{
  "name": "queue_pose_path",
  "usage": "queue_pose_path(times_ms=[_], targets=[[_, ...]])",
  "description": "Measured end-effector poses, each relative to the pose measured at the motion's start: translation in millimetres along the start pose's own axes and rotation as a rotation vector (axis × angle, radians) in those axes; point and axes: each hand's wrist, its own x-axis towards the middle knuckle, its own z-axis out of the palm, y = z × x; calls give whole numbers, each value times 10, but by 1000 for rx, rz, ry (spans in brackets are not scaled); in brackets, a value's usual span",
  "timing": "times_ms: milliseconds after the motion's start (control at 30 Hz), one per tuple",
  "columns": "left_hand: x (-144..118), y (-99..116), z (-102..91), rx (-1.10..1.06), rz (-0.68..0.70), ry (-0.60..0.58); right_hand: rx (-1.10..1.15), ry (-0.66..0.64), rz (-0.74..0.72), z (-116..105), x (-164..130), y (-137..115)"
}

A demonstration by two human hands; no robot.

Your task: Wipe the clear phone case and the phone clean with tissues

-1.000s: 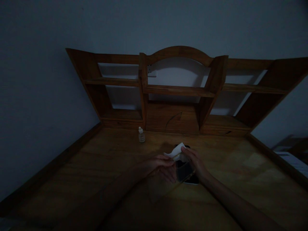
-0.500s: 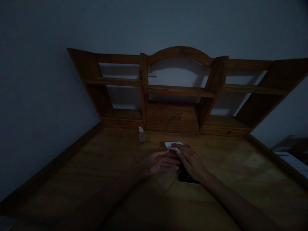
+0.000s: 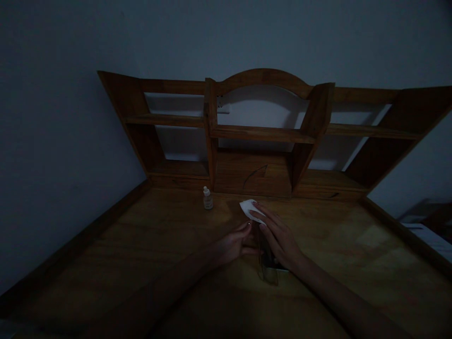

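The light is dim. My right hand [image 3: 278, 238] holds a small white cloth [image 3: 250, 209] under its fingertips, pressed over a dark phone with a clear case [image 3: 269, 269] on the wooden desk [image 3: 148, 263]. My left hand [image 3: 235, 242] grips the left edge of the phone, which seems tilted up on its side. Most of the phone is hidden by both hands.
A small white dropper bottle [image 3: 207, 198] stands on the desk just left of the cloth. A wooden shelf unit [image 3: 261, 134] runs along the back against the wall. A raised wooden rim [image 3: 81, 238] borders the desk's left side.
My right hand slid the white cloth forward and slightly left along the phone. The phone, lying flat half a second ago, now stands tilted between my hands.
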Motion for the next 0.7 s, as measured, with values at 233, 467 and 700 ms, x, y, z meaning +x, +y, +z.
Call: queue_pose_path(times_ms=[233, 467, 700], targets=[[14, -64, 117, 32, 130, 103, 0, 5, -17, -12, -10, -56], [-3, -64, 102, 60, 159, 130, 2, -10, -19, -11, -13, -66], [-14, -13, 73, 80, 125, 115, 2, -8, -31, -13, 10, -84]])
